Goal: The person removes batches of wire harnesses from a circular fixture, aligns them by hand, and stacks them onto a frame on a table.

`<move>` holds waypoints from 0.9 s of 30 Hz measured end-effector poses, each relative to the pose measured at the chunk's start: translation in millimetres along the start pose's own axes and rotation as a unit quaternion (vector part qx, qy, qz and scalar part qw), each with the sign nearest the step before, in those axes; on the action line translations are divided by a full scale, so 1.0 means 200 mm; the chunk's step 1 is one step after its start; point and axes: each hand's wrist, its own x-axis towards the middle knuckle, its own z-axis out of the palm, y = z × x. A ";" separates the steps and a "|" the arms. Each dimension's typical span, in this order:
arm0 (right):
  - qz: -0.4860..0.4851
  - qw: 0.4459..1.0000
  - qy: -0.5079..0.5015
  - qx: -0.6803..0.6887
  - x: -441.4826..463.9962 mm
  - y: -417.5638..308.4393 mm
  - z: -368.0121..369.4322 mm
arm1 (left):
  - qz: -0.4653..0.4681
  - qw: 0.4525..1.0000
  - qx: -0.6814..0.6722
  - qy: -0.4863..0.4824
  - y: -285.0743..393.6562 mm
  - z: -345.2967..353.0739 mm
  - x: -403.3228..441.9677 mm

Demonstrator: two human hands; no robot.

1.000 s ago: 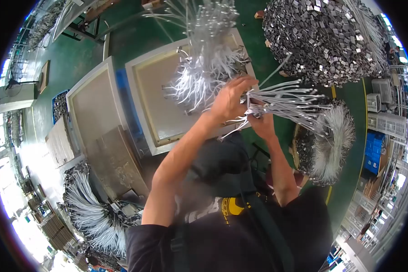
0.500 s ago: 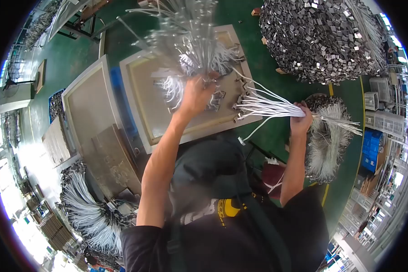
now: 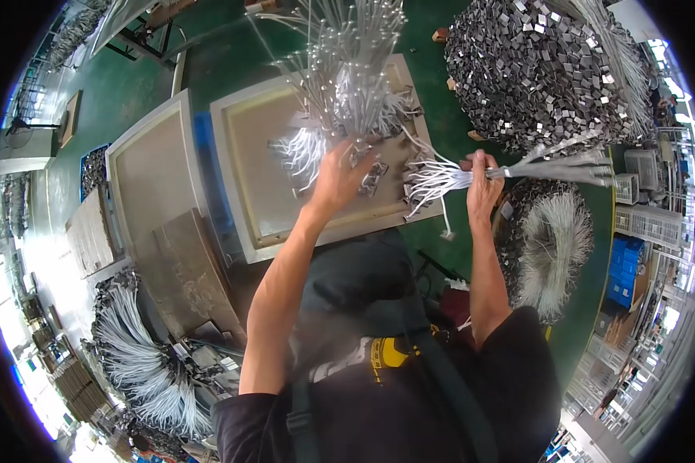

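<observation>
My left hand (image 3: 340, 171) is closed at the lower end of a large bundle of white wires (image 3: 351, 92) whose loose ends fan out towards the far side. My right hand (image 3: 484, 185) grips a second, thinner bundle of white wires (image 3: 440, 179) to the right. That bundle's ends with metal pieces lie over the right edge of a framed board (image 3: 270, 224), and its free ends stick out to the right, smeared by motion. Small dark metal pieces (image 3: 372, 179) hang from wires beside my left fingers. The palm side of both hands is hidden.
A big heap of metal-tipped wires (image 3: 533, 73) stands at the far right. Below it is a coil of pale wires (image 3: 556, 247). Another fanned pile (image 3: 143, 363) sits at the lower left, near a leaning brown panel (image 3: 189, 262) and a second frame (image 3: 154, 158).
My right hand has moved left and slightly away from me with its bundle, closer to the board. My left hand has shifted slightly towards me, and its wires blur less.
</observation>
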 end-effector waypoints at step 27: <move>-0.086 0.766 -0.572 0.282 -0.37 -0.91 0.36 | -0.043 0.955 -0.203 -0.210 0.39 -0.09 -0.39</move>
